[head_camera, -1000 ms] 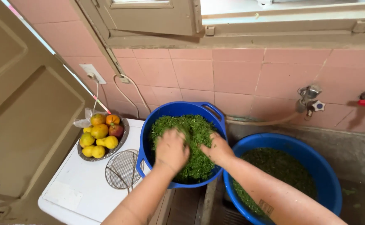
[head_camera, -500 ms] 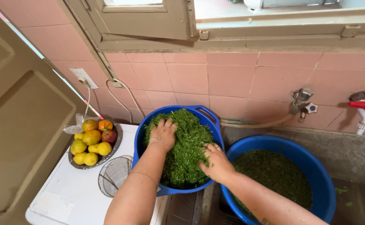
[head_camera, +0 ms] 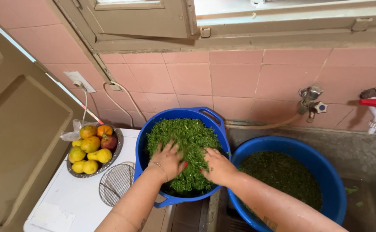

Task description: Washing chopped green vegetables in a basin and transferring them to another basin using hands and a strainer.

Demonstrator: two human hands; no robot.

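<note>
A blue tub (head_camera: 147, 134) with handles is tilted toward me and holds a heap of chopped green leaves (head_camera: 183, 135). My left hand (head_camera: 167, 160) lies flat on the greens at the near left, fingers spread, a thin bracelet on the wrist. Beside it, my right hand (head_camera: 218, 166) presses on the greens at the near right. To the right stands a bigger round blue basin (head_camera: 330, 180) holding more chopped greens (head_camera: 282, 176) in dark water.
A metal bowl of yellow and red fruit (head_camera: 90, 149) and a wire mesh strainer (head_camera: 116, 184) sit on a white appliance top (head_camera: 74, 202) at the left. Two wall taps (head_camera: 310, 101) (head_camera: 373, 107) stick out above a concrete sink. A tan door (head_camera: 14, 137) stands at far left.
My left hand has slid from the far side of the heap back to its near side. My right hand stays at the near edge. The camera has tilted slightly.
</note>
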